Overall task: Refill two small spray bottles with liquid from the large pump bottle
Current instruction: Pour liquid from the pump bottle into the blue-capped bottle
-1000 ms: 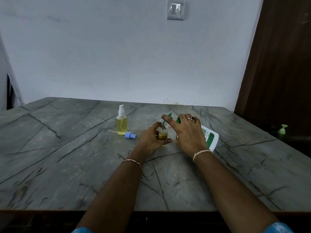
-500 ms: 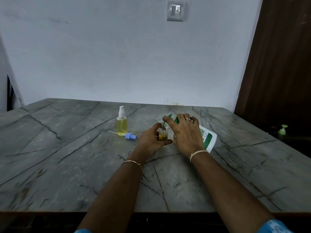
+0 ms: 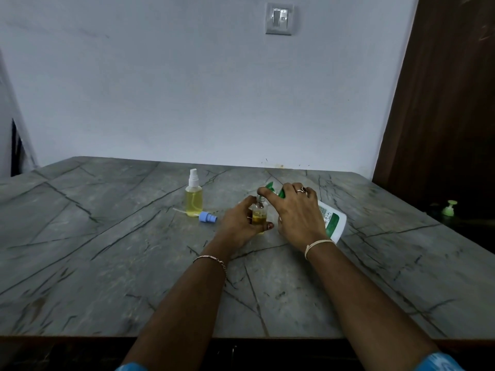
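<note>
Surface: grey veined stone table (image 3: 112, 253) filling the lower half of the frame, against a pale wall with a grey switch plate (image 3: 279, 19) at top centre.
Left hand (image 3: 238, 223): wrapped around a small clear open-necked bottle partly filled with yellow liquid (image 3: 259, 213), standing upright at frame centre.
Right hand (image 3: 297, 212): gripping the large white pump bottle with green label (image 3: 332, 223), tipped over so its green pump top (image 3: 270, 188) lies by the small bottle's neck; forefinger stretched over that neck.
Second spray bottle: clear, full of yellow liquid, white sprayer on (image 3: 194, 195), upright left of centre, apart from the hands.
Loose part: blue spray cap with thin tube (image 3: 207, 217), lying just beside that bottle's base.
Right edge: small green pump dispenser (image 3: 450, 208), off the table.
</note>
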`<state>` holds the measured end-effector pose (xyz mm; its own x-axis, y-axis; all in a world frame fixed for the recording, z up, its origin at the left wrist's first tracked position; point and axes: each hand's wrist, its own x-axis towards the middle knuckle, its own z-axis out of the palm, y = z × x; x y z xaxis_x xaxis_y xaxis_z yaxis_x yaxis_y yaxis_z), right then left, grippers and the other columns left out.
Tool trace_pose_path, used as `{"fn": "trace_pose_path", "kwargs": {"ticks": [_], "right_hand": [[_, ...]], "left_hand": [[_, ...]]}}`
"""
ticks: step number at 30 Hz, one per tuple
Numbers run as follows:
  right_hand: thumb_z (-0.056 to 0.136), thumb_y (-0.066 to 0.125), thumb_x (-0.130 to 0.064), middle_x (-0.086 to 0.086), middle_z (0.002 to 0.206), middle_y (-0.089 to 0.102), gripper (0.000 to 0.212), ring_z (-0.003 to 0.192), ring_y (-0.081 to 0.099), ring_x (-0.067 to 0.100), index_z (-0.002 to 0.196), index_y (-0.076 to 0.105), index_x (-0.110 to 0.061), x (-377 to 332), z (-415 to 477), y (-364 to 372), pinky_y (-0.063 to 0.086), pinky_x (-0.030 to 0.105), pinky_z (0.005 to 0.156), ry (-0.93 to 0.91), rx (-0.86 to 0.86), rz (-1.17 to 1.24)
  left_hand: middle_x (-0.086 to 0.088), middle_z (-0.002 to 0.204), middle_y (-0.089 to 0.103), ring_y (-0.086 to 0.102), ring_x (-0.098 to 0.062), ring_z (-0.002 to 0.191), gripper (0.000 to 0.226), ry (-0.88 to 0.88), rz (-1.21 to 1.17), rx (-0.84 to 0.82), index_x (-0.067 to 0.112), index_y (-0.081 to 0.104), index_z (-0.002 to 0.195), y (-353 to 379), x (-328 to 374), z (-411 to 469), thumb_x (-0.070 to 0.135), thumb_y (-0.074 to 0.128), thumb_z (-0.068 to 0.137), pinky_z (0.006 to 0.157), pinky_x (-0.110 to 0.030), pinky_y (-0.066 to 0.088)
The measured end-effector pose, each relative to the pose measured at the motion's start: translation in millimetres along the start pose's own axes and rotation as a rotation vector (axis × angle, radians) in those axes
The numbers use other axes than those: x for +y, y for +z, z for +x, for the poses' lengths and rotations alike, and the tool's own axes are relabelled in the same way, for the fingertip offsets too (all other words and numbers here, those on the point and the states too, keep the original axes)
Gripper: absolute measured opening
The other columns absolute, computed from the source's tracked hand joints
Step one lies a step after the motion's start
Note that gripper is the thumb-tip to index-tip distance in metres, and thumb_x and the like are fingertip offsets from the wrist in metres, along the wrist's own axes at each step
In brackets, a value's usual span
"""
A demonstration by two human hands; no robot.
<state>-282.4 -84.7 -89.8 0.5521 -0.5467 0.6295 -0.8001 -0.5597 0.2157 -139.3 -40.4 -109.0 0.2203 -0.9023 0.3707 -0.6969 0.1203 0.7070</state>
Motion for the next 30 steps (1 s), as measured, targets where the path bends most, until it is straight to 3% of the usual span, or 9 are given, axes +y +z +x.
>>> {"fn": "trace_pose_path", "kwargs": {"ticks": [9, 22, 30], "right_hand": [[0.083, 0.063, -0.022, 0.012, 0.118, 0.054, 0.062, 0.114, 0.048, 0.032, 0.138, 0.036, -0.035, -5.1, 3.5, 0.2, 0.036, 0.050, 0.098, 0.019, 0.036, 0.005], [0.075, 0.071, -0.016, 0.013, 0.112, 0.056, 0.079, 0.108, 0.052, 0.033, 0.139, 0.031, -0.037, 0.3, -1.0, 4.8, 0.040, 0.050, 0.094, -0.001, 0.027, -0.051], [0.078, 0.069, -0.020, 0.011, 0.112, 0.056, 0.066, 0.108, 0.051, 0.032, 0.135, 0.039, -0.033, -4.6, 4.0, 4.2, 0.038, 0.049, 0.094, 0.021, 0.046, -0.027]], "left_hand": [[-0.006, 0.113, 0.066, 0.058, -0.011, 0.087, 0.059, 0.011, -0.001, -0.010, 0.023, 0.049, 0.124, -0.1, 0.5, 0.3, 0.035, 0.077, 0.074, 0.079, -0.023, 0.047], [-0.002, 0.105, 0.068, 0.061, -0.012, 0.084, 0.056, -0.005, -0.012, -0.003, 0.026, 0.050, 0.119, 0.7, -0.7, 0.9, 0.039, 0.078, 0.072, 0.074, -0.023, 0.045], [-0.002, 0.105, 0.069, 0.062, -0.012, 0.084, 0.057, 0.022, 0.003, 0.011, 0.027, 0.050, 0.119, 1.3, -1.4, 0.4, 0.038, 0.079, 0.071, 0.076, -0.023, 0.048]]}}
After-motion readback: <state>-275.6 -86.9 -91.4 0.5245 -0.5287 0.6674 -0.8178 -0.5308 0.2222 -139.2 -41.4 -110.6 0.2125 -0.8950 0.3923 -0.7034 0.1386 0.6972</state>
